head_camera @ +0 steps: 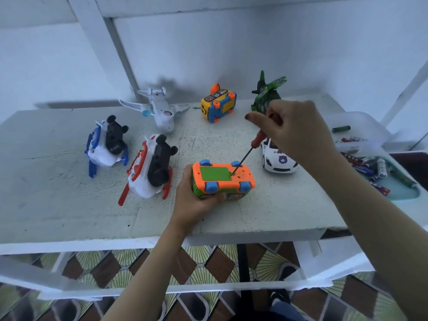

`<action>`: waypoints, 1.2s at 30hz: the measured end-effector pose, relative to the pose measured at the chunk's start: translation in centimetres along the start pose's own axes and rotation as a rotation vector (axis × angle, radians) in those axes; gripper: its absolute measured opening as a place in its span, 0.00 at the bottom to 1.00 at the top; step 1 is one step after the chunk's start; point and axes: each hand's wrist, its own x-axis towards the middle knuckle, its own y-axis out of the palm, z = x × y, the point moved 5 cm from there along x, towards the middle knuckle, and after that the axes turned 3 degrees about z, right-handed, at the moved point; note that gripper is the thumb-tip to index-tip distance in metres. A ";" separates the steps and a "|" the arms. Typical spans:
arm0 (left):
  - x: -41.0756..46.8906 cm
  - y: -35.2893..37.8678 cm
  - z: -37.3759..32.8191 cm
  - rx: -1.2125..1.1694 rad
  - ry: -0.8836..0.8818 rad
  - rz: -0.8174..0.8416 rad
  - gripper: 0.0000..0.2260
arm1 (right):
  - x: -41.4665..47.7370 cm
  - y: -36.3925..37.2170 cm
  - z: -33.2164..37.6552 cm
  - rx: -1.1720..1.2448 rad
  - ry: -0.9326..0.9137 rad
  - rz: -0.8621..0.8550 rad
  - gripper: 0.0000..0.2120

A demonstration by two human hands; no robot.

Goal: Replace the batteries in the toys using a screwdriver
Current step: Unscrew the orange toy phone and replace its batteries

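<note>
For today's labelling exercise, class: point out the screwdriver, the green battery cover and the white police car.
screwdriver [245, 156], head view, on its dark shaft.
green battery cover [214, 174], head view, middle of the panel.
white police car [282, 159], head view, on its bonnet badge.

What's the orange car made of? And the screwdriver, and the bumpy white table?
The orange car looks like moulded plastic: bright solid colour, smooth, slightly shiny. The screwdriver seems to have a thin dark metal shaft and a red handle, probably plastic, gripped in the right hand. The table looks like matte, pebbly white foam board, though painted board is possible.
</note>
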 end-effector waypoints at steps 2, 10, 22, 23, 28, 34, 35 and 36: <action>0.0 0.0 0.0 0.000 -0.004 0.002 0.28 | -0.5 -0.2 -0.3 -0.076 0.052 0.034 0.28; -0.2 0.0 0.2 0.010 -0.017 -0.013 0.30 | -3.8 -2.4 -3.6 0.253 0.245 -0.140 0.06; -0.2 0.2 -0.1 0.037 -0.012 -0.009 0.32 | -11.4 1.6 -10.7 -0.234 0.370 -0.095 0.09; -0.2 0.2 -0.1 0.037 -0.011 -0.006 0.33 | -11.7 2.0 -10.7 -0.256 0.366 -0.077 0.09; -0.4 0.1 -0.4 0.037 -0.015 0.027 0.29 | -12.3 2.9 -10.8 -0.315 0.302 -0.051 0.11; -0.7 0.5 -0.9 0.044 -0.006 0.045 0.26 | -12.6 3.7 -11.0 -0.362 0.318 -0.123 0.13; -0.7 0.5 -0.9 0.045 -0.005 0.041 0.26 | -12.6 3.6 -10.8 -0.343 0.319 -0.152 0.13; -0.7 0.5 -1.0 0.043 -0.008 0.035 0.27 | -12.7 3.6 -10.4 -0.316 0.312 -0.183 0.13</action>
